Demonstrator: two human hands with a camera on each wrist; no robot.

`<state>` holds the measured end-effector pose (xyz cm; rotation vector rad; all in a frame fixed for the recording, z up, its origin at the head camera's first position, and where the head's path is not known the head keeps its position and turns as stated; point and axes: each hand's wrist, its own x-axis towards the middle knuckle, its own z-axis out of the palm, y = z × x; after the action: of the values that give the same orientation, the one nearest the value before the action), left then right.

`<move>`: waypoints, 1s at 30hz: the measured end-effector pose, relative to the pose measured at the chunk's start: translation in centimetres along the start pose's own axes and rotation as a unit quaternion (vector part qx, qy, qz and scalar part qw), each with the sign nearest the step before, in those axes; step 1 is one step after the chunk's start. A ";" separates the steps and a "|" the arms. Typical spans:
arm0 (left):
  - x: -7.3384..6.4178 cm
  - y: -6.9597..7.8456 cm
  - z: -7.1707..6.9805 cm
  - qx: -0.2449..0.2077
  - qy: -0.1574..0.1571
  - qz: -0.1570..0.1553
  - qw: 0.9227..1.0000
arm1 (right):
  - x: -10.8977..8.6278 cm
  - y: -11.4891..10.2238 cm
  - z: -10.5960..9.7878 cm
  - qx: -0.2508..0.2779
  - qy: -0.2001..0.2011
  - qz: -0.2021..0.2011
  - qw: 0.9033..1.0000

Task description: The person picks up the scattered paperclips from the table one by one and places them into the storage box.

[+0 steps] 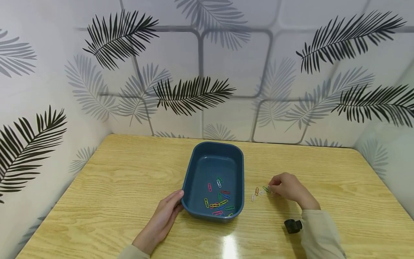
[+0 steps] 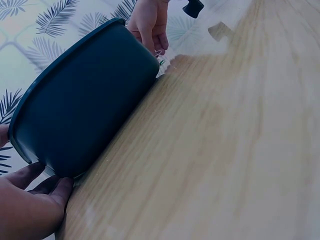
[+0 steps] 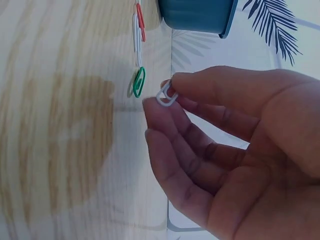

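Observation:
A dark blue plastic tub (image 1: 221, 163) stands on the table, with several coloured paper clips (image 1: 215, 205) scattered mostly over its near end. At the tub's near left corner, my left hand (image 1: 165, 216) grips the wall, thumb at the rim and fingers against the outside. To the right of the tub, my right hand (image 1: 288, 187) pinches a white paper clip (image 3: 166, 95) between thumb and fingertips. Just beside those fingertips lies a green paper clip (image 3: 139, 82). White paper clips (image 1: 253, 197) and an orange-red one (image 1: 257, 191) lie in a short row toward the tub.
The wood-grain table (image 1: 136, 169) runs back to a wall (image 1: 233, 64) with a leaf pattern. A small black device (image 1: 293, 226) sits by the right sleeve (image 1: 320, 230).

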<state>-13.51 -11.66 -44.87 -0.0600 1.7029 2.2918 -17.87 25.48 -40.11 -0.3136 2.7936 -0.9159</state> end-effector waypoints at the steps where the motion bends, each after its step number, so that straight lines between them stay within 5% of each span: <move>1: 0.0 0.0 0.0 0.000 0.000 0.000 1.000 | 0.0 0.0 0.0 0.002 0.001 -0.004 1.000; 19: -0.1 0.0 0.1 -0.004 0.000 0.001 1.000 | 0.4 -0.5 0.3 0.027 0.052 -0.014 0.998; 30: -0.1 0.0 0.0 -0.007 -0.003 0.003 1.000 | 0.7 -2.1 0.8 0.119 0.105 0.006 0.987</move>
<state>-13.43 -11.67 -44.90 -0.0497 1.6873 2.3056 -18.07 23.20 -39.62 -0.1737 2.8230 -1.3365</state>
